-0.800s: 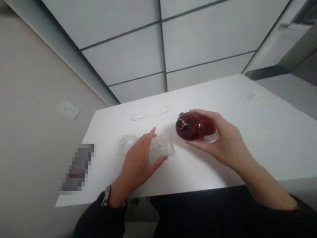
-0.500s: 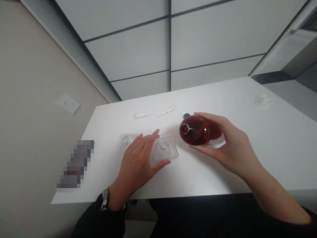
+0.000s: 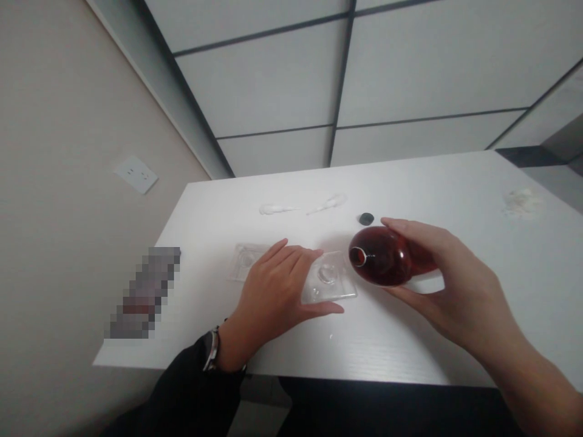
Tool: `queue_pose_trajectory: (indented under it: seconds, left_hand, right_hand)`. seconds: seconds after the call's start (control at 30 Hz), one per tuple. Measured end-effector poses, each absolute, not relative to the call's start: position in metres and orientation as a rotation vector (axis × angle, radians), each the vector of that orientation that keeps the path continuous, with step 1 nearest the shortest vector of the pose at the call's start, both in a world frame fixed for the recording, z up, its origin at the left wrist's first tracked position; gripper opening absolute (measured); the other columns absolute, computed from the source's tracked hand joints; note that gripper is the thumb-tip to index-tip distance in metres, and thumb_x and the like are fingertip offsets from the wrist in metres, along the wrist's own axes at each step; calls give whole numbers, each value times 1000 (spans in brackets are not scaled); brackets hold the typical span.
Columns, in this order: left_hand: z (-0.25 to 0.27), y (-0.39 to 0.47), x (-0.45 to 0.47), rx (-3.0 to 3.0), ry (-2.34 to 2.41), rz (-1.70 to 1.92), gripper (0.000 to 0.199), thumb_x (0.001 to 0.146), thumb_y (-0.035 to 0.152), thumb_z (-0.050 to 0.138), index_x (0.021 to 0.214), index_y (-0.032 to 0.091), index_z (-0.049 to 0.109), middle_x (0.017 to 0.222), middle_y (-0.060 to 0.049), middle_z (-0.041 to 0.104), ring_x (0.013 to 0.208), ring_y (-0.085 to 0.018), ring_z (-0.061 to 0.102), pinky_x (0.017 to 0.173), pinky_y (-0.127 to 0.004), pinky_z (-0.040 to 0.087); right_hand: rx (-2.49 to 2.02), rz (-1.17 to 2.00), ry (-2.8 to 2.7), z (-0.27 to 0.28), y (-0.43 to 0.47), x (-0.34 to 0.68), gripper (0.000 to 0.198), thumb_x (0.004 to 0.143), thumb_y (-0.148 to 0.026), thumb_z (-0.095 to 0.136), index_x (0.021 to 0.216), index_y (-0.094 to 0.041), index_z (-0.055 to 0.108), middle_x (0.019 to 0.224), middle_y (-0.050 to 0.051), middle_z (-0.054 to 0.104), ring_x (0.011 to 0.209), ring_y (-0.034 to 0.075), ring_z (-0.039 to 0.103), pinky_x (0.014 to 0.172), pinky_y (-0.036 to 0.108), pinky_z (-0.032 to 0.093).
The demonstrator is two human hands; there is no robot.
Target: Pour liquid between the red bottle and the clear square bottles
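Observation:
My right hand [image 3: 460,279] is wrapped round a dark red-brown see-through bottle [image 3: 387,255], tilted so that its uncapped mouth points left toward the tray. My left hand [image 3: 277,282] lies across a clear plastic tray [image 3: 339,285], with the thumb along its near edge and a fingertip at its far edge. A round hollow [image 3: 327,274] shows in the tray's right part. The left part shows past my knuckles, and the middle is hidden beneath my hand. Just behind the bottle lies a small dark cap [image 3: 366,219].
Two clear, slender plastic pieces [image 3: 277,209] lie toward the back of the white table [image 3: 218,328]. A crumpled whitish item [image 3: 523,203] is at the far right. At the left edge is a blurred-out flat object [image 3: 143,294]. Small drops [image 3: 331,336] dot the front.
The view has shifted, so the table items appear farther right. My right hand has brought the bottle's mouth nearer the tray. The cap now shows fully behind the bottle.

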State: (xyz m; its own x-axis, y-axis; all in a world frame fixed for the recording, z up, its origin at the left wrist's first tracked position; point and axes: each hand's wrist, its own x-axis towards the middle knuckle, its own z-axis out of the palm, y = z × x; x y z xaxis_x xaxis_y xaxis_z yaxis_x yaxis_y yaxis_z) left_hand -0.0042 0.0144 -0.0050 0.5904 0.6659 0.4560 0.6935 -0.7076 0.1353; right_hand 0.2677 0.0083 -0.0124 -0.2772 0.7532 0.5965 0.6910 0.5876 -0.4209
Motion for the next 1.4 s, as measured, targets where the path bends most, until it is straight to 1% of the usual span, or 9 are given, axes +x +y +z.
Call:
queue_pose_trajectory:
  seconds: [0.1,0.27,0.4,0.5,0.77,0.97,1.2,1.27,1.4]
  left_hand:
    - [-9,16,-4,-2718,-1171,-830,72,91,75,65,122,10,66,110,-11,81,101,-28,77,108,-49,55]
    - [-10,15,-3,-2695,-1200,-897,71,91,76,62,118,11,68,106,-11,81,93,-28,77,83,-42,63]
    - [-11,14,-3,-2687,-1217,-885,70,91,75,63,120,11,66,110,-11,81,94,-29,78,80,-42,62]
    - [-11,13,-2,-2684,-1230,-876,67,90,74,67,120,14,64,110,-9,82,92,-28,79,76,-41,61]
    - [-8,11,0,-2691,-1314,-840,76,70,73,86,116,16,65,104,-6,82,84,-27,78,64,-39,57]
    - [-9,11,1,-2704,-1360,-869,79,61,70,93,113,17,67,100,-6,81,81,-28,77,63,-39,56]
    - [-10,11,1,-2702,-1336,-914,82,61,72,92,115,15,66,102,-7,81,85,-28,77,70,-41,58]
    - [-11,12,1,-2706,-1337,-918,82,61,72,92,114,15,66,101,-7,81,84,-29,77,71,-41,58]
    - [-11,12,1,-2716,-1350,-891,82,60,72,93,112,15,67,100,-7,81,83,-28,76,70,-40,58]
  right_hand:
    - [-1114,13,-2074,-13,11,267,64,94,-29,76,153,-28,51,141,14,69,125,35,70,103,54,60]
    - [-1084,-100,-2145,-11,15,263,66,94,-22,74,155,-28,49,140,15,69,125,34,69,104,54,58]
    - [-1070,-142,-2157,-9,14,260,69,93,-17,74,156,-27,49,139,17,69,125,34,69,103,55,57]
    - [-1075,-171,-2162,-7,12,259,76,90,-13,77,158,-29,47,139,18,70,126,35,68,103,58,56]
    - [-1081,-230,-2195,-1,7,257,91,87,-5,78,164,-34,39,140,15,70,128,36,67,108,60,52]
    - [-1104,-254,-2225,3,5,255,97,87,-4,76,166,-39,33,142,13,68,127,37,67,110,64,50]
    - [-1099,-241,-2253,4,6,255,100,89,-4,74,167,-46,27,145,7,67,131,36,66,110,66,51]
    - [-1114,-251,-2252,4,6,255,100,89,-4,73,166,-47,27,145,7,67,131,36,66,113,69,48]
    - [-1115,-297,-2245,2,4,257,99,88,-3,74,166,-43,30,143,8,69,130,36,67,122,74,34]
